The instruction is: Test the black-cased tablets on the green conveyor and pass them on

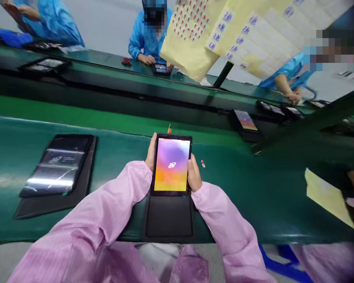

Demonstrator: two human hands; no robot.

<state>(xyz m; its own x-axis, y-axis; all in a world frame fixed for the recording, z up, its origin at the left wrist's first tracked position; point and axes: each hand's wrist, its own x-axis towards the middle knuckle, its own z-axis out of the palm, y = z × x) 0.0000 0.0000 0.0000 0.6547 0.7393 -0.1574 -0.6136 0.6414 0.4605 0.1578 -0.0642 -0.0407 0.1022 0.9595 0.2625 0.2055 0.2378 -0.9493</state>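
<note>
Got my two bare hands around a slim black tablet (171,165) right now, left hand (150,152) on its left long edge and right hand (194,173) on the right one, both closed snugly on it with the fingers curling round the sides. The screen's lit up with a purple-to-orange gradient and a little white logo (pretty colours for a factory line, honestly). The tablet sits over the top end of a flat black rectangular tray (169,220), lying on a glossy dark-green conveyor belt (120,129), though I can't tell if it's actually touching the tray. My pink striped smock sleeves (100,212) fill the bottom of the view. Off to my left, just beside that tray, there's a second black tray (56,200) with a shiny plastic-wrapped black panel (57,169) on it. A tiny orange-and-white tag (203,163) lies on the belt near my right hand. Across the belt, a co-worker in a blue smock (144,39) has a hand (146,59) beside a small dark tablet (161,68), and a big pale-yellow sheet of printed labels (224,35) hangs in front of the view.
</note>
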